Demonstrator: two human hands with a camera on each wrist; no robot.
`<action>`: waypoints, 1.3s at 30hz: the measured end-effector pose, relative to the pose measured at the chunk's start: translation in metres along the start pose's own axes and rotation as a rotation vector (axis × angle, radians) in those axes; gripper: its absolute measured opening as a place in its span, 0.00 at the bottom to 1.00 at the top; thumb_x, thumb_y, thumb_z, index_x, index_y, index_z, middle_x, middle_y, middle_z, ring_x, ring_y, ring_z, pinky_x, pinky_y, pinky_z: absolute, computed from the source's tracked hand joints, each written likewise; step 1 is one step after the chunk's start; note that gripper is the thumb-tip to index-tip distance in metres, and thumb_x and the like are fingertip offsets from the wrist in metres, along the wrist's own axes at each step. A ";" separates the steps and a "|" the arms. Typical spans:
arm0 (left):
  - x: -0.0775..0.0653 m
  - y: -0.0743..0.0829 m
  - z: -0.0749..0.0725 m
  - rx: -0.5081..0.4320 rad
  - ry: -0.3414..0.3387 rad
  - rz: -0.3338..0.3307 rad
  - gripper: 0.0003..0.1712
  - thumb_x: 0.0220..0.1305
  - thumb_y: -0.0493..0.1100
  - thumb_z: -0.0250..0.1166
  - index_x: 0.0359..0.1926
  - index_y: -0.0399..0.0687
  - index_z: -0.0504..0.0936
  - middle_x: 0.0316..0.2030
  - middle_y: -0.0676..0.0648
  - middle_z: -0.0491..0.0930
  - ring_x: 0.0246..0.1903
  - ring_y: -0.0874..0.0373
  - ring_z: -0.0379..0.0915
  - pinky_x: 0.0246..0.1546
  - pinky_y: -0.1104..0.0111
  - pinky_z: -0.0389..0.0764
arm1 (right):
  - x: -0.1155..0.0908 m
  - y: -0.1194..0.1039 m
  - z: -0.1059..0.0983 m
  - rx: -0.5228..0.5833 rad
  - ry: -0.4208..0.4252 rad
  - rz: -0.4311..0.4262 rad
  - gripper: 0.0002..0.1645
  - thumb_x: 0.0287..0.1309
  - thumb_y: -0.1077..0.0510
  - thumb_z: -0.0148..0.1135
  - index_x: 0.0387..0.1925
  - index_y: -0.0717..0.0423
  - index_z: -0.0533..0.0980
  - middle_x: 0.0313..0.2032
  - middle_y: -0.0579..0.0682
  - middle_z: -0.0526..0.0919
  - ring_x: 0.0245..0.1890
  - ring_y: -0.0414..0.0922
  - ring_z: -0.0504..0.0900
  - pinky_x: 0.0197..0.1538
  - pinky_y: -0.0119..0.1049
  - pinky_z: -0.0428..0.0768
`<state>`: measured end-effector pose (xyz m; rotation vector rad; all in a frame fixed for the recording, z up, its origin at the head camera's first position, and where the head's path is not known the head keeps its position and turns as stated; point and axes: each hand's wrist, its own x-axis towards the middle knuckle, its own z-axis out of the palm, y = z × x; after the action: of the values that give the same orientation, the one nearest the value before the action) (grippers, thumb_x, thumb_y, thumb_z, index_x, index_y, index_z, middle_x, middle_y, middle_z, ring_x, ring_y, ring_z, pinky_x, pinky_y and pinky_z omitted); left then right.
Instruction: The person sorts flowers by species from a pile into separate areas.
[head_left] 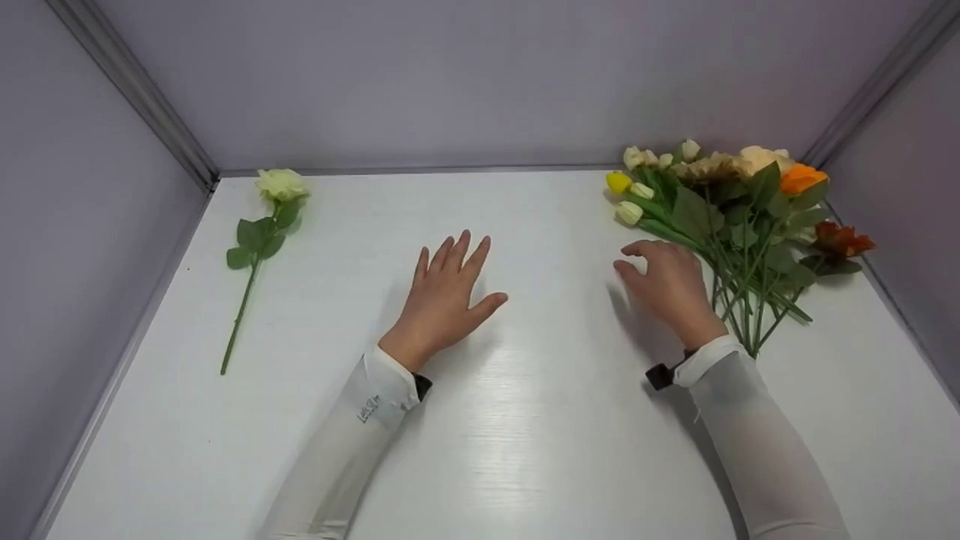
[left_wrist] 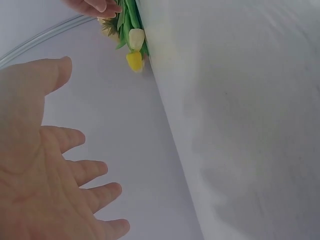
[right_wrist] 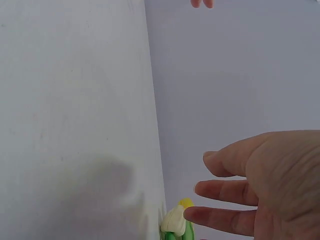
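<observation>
My left hand (head_left: 444, 301) hovers over the middle of the white table with fingers spread and nothing in it; the left wrist view shows its bare palm (left_wrist: 30, 170). To the right, my right hand (head_left: 670, 286) is raised beside the flower pile, fingers loosely bent, thumb and fingertips apart, holding nothing. Several flowers lie heaped there: white tulips (head_left: 628, 213), a yellow tulip (head_left: 619, 181), an orange flower (head_left: 802, 178), a dark red flower (head_left: 844, 240) and a cream bloom (head_left: 761, 160). A single pale rose (head_left: 280, 184) with a green stem lies alone at the left.
Grey-lilac panels stand around the table (head_left: 480, 450), with the back panel (head_left: 495, 82) along its far edge. The heap's stems (head_left: 750, 300) point toward the near side, partly behind the right hand and wrist.
</observation>
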<state>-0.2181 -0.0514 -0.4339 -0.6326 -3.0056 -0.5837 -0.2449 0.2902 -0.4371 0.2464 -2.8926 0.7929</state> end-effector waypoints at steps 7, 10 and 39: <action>-0.002 0.004 -0.001 -0.012 0.001 0.013 0.48 0.73 0.71 0.51 0.83 0.57 0.46 0.81 0.43 0.41 0.80 0.45 0.33 0.76 0.44 0.32 | -0.004 0.012 -0.018 0.174 0.002 0.111 0.23 0.75 0.45 0.57 0.58 0.56 0.82 0.56 0.56 0.83 0.55 0.56 0.79 0.54 0.56 0.76; -0.003 0.007 -0.002 -0.012 -0.003 0.027 0.49 0.73 0.71 0.52 0.83 0.57 0.46 0.81 0.43 0.41 0.80 0.45 0.33 0.76 0.45 0.32 | -0.008 0.029 -0.035 0.240 -0.019 0.205 0.29 0.75 0.38 0.53 0.60 0.55 0.80 0.56 0.58 0.81 0.53 0.55 0.78 0.51 0.53 0.76; -0.011 0.026 0.011 0.029 -0.057 0.201 0.46 0.75 0.68 0.52 0.83 0.56 0.48 0.81 0.43 0.45 0.79 0.45 0.36 0.76 0.46 0.39 | -0.009 0.154 -0.106 0.409 0.001 0.600 0.20 0.64 0.36 0.68 0.32 0.46 0.89 0.24 0.43 0.84 0.29 0.44 0.81 0.37 0.36 0.82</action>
<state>-0.1972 -0.0296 -0.4363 -0.9506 -2.9448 -0.5188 -0.2565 0.4766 -0.4247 -0.6159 -2.7819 1.4659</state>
